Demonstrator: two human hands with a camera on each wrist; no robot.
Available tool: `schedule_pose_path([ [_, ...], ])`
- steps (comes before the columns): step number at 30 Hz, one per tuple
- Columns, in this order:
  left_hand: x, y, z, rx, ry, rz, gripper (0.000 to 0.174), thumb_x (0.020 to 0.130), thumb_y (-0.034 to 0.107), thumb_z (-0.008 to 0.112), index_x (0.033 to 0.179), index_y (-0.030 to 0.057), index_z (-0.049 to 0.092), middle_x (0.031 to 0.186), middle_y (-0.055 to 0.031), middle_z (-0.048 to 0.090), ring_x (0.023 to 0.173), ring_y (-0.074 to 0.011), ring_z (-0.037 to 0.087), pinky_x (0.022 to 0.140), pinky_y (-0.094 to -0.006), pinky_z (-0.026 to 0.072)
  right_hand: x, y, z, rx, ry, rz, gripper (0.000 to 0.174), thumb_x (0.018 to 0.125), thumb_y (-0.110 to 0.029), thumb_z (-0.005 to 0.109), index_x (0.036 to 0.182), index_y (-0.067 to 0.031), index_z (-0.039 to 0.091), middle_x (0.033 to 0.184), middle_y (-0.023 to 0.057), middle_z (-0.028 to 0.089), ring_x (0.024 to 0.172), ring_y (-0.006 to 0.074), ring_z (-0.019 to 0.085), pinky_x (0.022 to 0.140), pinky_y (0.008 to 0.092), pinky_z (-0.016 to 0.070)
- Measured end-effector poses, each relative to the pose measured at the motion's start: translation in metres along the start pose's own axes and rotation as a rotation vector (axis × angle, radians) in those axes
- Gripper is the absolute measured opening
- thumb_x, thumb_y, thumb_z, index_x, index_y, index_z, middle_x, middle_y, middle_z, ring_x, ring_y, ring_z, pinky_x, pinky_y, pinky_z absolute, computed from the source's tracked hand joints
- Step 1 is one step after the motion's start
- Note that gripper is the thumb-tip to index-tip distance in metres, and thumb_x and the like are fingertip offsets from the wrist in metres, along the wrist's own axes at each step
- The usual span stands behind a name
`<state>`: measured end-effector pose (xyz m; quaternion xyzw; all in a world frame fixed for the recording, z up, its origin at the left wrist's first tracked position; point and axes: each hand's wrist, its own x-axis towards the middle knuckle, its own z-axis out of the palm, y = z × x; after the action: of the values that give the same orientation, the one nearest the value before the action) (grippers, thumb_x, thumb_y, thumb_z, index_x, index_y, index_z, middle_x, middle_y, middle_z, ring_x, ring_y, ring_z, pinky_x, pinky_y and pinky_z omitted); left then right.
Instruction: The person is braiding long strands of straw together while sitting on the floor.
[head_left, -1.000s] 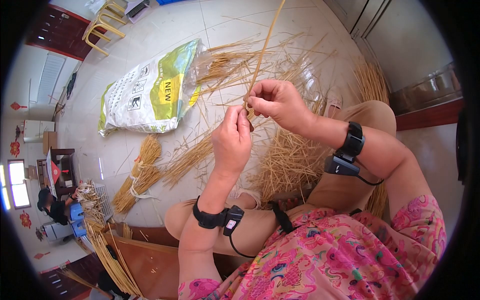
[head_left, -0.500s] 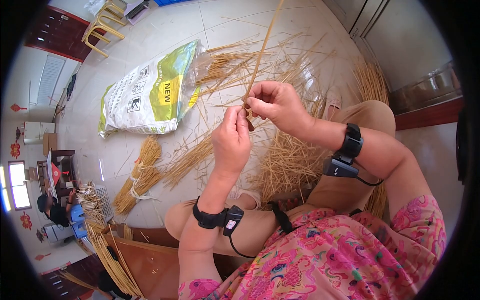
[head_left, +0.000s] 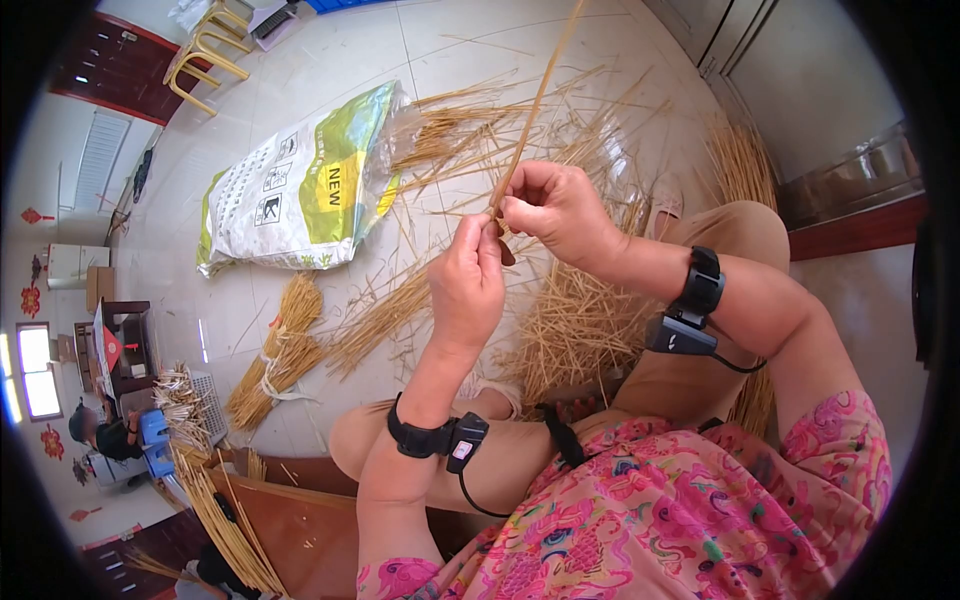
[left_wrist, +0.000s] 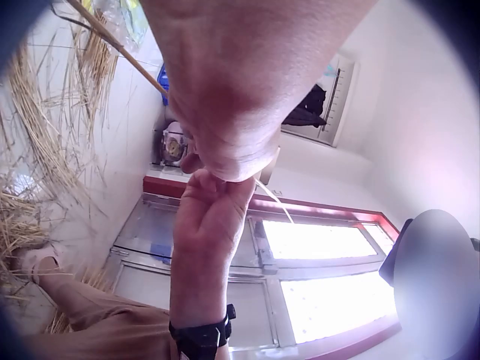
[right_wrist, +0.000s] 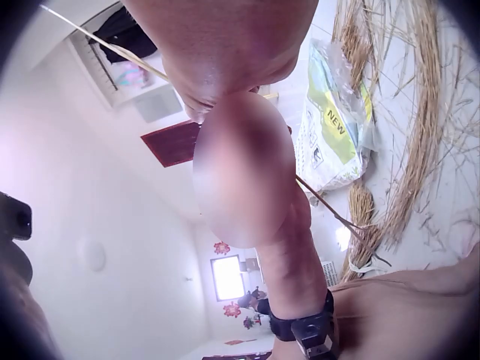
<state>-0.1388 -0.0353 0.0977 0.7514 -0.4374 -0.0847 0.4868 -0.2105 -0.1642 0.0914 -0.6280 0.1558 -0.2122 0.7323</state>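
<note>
A long, thin straw stalk [head_left: 535, 108] rises from between both hands, slanting up and right out of the head view. Thumb and forefinger of my left hand [head_left: 468, 280] pinch it near its lower part. Just above and to the right, my right hand [head_left: 560, 208] grips the same stalk with curled fingers. A small dark brown rounded tip [head_left: 507, 256] shows below the fingertips. In the left wrist view the brown stalk [left_wrist: 112, 39] runs into the hands, and a pale strip [left_wrist: 277, 196] sticks out opposite. The hands hide the stretch between.
Loose straw [head_left: 590, 320] is heaped on the tiled floor below the hands. Beyond lies a white and green sack [head_left: 290, 180], with a tied straw bundle [head_left: 275, 350] nearby. More straw [head_left: 740, 165] leans by the cabinet at right. Another person [head_left: 110, 435] is at far left.
Both hands have shifted slightly right, and the stalk's upper part has swung right. The dark tip below the fingers has become more visible. The person at far left has moved a little.
</note>
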Motion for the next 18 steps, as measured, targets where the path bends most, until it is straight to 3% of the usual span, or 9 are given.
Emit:
schedule_pose_path([
  [3, 0.003, -0.001, -0.007, -0.103, -0.114, -0.057, 0.011, 0.094, 0.010, 0.044, 0.093, 0.0036, 0.053, 0.062, -0.0071, 0.062, 0.050, -0.0136, 0.056, 0.048, -0.0266, 0.0414, 0.001, -0.001, -0.002, 0.055, -0.020, 0.004, 0.003, 0.081, -0.002, 0.058, 0.081, 0.0002, 0.057, 0.073, -0.0010, 0.058, 0.066, 0.0033, 0.052, 0.058, 0.0198, 0.0436],
  [6, 0.006, -0.010, -0.015, -0.486, -0.301, -0.237, 0.018, 0.097, 0.016, 0.040, 0.093, 0.0036, 0.052, 0.062, -0.0048, 0.060, 0.047, -0.0047, 0.044, 0.046, -0.0200, 0.0341, 0.001, 0.000, -0.002, 0.164, -0.041, -0.006, 0.006, 0.080, -0.005, 0.059, 0.082, 0.0002, 0.059, 0.072, -0.0023, 0.058, 0.063, 0.0023, 0.050, 0.055, 0.0189, 0.0418],
  [9, 0.009, -0.005, -0.019, -0.716, -0.360, -0.342, 0.021, 0.099, 0.019, 0.037, 0.092, 0.0039, 0.051, 0.062, -0.0037, 0.058, 0.048, -0.0014, 0.035, 0.045, -0.0170, 0.0286, 0.001, -0.007, -0.003, 0.177, -0.050, 0.013, 0.007, 0.081, -0.006, 0.060, 0.085, 0.0004, 0.059, 0.073, -0.0019, 0.058, 0.064, 0.0024, 0.051, 0.056, 0.0183, 0.0420],
  [18, 0.007, -0.008, -0.016, -0.622, -0.322, -0.307, 0.022, 0.099, 0.020, 0.037, 0.090, 0.0048, 0.049, 0.061, -0.0018, 0.054, 0.049, -0.0033, 0.038, 0.046, -0.0175, 0.0300, -0.001, -0.008, -0.003, 0.073, -0.073, -0.004, 0.006, 0.082, -0.006, 0.060, 0.085, -0.0007, 0.058, 0.074, -0.0008, 0.059, 0.065, 0.0025, 0.052, 0.055, 0.0180, 0.0414],
])
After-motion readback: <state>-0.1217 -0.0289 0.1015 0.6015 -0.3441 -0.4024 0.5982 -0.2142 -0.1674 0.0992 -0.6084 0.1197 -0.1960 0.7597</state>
